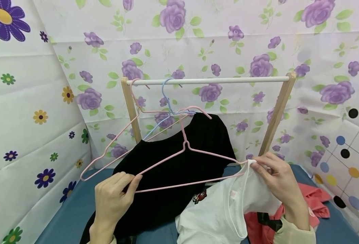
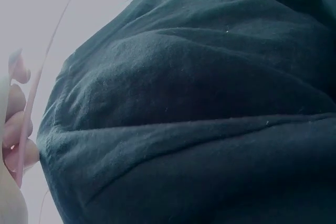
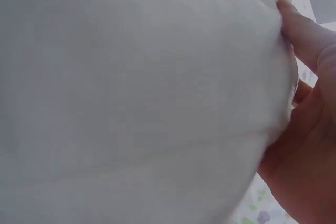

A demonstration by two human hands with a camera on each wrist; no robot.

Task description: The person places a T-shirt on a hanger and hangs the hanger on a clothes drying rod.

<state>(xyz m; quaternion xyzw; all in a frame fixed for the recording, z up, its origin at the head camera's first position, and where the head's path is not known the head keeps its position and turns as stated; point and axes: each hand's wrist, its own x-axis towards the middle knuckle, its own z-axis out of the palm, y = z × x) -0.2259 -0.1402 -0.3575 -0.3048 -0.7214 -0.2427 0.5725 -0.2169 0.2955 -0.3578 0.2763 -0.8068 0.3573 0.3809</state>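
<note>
In the head view my left hand [image 1: 113,195] grips the left end of a pink clothes hanger [image 1: 164,159]. The hanger's right end is inside the shoulder of a white T-shirt [image 1: 210,210], near its neckline. My right hand [image 1: 278,176] pinches that shoulder's fabric at the hanger's end. The shirt's body hangs down below, with a small dark-red print on its front. Behind the held hanger, a black shirt [image 1: 210,145] hangs from a blue hanger [image 1: 164,98]. White cloth fills most of the right wrist view, and dark cloth most of the left wrist view.
A rack with a white rail [image 1: 228,80] and wooden posts [image 1: 278,115] stands behind. A second pink hanger [image 1: 112,142] hangs bare at its left. Coral-red cloth [image 1: 315,200] lies at the right on the blue surface [image 1: 60,223]. Flowered sheets enclose the space.
</note>
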